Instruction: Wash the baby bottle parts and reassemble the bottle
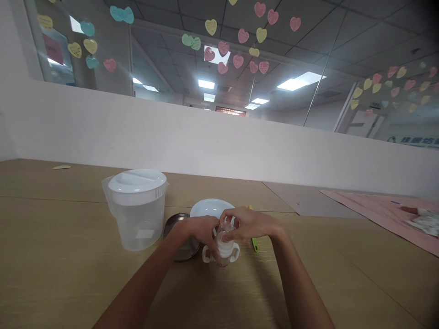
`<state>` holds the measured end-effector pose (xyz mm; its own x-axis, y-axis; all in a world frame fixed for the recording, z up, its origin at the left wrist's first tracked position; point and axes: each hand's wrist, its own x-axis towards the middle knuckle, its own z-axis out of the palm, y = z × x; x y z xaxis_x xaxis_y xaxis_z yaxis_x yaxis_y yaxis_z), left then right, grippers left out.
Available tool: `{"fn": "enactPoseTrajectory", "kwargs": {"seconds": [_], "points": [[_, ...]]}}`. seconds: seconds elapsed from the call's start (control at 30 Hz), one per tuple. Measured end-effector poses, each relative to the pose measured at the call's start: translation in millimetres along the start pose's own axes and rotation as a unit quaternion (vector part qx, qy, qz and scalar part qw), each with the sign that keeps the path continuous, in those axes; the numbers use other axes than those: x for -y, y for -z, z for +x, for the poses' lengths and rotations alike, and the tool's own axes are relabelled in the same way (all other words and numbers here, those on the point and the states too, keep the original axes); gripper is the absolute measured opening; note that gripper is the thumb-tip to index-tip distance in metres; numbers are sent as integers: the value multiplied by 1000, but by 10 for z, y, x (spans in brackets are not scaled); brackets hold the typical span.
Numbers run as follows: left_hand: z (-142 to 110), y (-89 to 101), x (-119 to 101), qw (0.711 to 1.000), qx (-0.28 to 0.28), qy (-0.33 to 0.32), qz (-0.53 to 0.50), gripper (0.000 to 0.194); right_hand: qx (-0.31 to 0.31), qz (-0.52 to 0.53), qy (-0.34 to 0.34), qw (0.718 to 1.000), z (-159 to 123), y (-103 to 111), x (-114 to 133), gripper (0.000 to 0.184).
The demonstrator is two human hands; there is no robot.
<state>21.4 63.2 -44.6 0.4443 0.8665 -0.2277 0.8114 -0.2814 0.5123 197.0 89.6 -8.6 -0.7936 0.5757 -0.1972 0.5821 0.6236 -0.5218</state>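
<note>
A clear baby bottle point(225, 249) with a white collar and two white side handles stands between my hands. My left hand point(206, 232) is closed around its left side. From above, my right hand point(244, 223) grips the clear top of the bottle with thumb and fingers. Behind the bottle lies a white plate or bowl point(206, 208), partly covered by my hands. A round metal dish point(187, 251) sits under my left wrist. Beside my right hand, a green-handled tool point(254, 245) shows, its upper part hidden, with a bit of yellow beyond.
A translucent pitcher point(140, 224) with a white lid stands on the wooden table point(68, 256) at the left. A pink cloth point(370, 208) lies at the far right, with a patterned item point(425, 221) on it. A white wall point(219, 146) bounds the table at the back.
</note>
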Motion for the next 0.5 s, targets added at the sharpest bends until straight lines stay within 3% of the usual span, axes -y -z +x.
{"fn": "enactPoseTrajectory", "kwargs": {"seconds": [0.27,0.43,0.5], "points": [[-116,100,17,1000,3,13,28,52,-79,0,83,993,-188,59,77,41],[-175,159,100,999,12,30,24,56,-105,104,54,988,-175,147,-224,42],[-185,170,116,999,16,31,17,55,-139,87,30,986,-75,143,-363,40]]}}
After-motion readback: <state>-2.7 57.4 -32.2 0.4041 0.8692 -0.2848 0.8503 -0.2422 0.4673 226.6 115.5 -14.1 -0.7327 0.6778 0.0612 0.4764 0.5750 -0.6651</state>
